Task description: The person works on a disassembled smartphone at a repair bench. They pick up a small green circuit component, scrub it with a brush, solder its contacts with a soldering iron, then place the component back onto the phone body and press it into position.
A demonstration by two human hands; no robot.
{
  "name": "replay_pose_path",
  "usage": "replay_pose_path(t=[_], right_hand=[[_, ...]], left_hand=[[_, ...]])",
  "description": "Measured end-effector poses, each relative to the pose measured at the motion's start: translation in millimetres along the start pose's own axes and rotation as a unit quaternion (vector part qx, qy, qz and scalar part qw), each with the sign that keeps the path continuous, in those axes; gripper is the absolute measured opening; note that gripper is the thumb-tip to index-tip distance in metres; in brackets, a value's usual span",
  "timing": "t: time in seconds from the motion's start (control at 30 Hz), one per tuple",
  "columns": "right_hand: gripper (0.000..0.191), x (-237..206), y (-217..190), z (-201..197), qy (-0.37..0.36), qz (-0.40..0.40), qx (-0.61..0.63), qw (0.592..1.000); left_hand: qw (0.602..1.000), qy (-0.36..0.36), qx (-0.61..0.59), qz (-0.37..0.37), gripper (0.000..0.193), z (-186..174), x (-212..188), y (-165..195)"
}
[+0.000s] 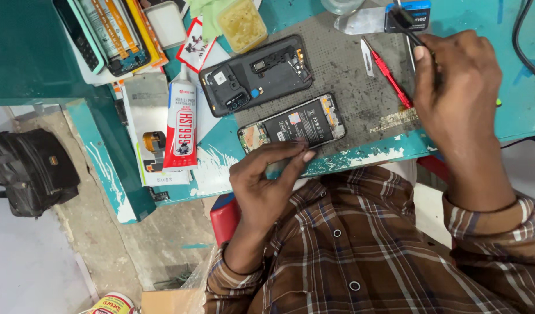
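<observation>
Opened phone [292, 125], battery showing, lies at the near edge of the grey work mat [360, 93] on a worn teal bench [104, 163]. Left hand [267, 180] pinches its near edge; right hand [453, 87] is closed round thin black tweezers [408, 29]. Far left, a small clear tub [242, 24] holds yellowish bits.

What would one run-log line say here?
left hand: steadying opened phone | right hand: gripping thin black tool | back cover: alongside
</observation>
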State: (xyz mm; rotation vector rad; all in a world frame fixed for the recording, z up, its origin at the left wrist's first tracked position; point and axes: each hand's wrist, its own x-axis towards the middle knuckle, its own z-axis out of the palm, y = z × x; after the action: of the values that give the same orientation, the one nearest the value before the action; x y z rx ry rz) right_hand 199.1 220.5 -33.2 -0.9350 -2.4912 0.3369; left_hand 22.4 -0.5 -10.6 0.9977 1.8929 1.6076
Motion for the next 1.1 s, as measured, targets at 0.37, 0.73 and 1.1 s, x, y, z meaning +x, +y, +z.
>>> replay_pose_path(t=[0.37, 0.73, 1.1], right_hand=[[0.014, -10.1, 0.0, 6.6, 0.009, 0.026, 0.051, 0.998], [0.011, -9.3, -9.9, 9.6, 0.013, -0.018, 0.018, 1.000], [0.024, -22.7, -35.8, 5.7, -0.042, 0.039, 0.301, 0.952]], left_hand=[[0.987, -0.023, 0.142, 0.069, 0.017, -1.7, 3.6, -6.6], [0.996, -0.021, 0.003, -0.092, 0.023, 19.4, 6.8, -24.8], [0.993, -0.108, -0.038, 0.041, 0.016, 19.7, 10.7, -25.2]])
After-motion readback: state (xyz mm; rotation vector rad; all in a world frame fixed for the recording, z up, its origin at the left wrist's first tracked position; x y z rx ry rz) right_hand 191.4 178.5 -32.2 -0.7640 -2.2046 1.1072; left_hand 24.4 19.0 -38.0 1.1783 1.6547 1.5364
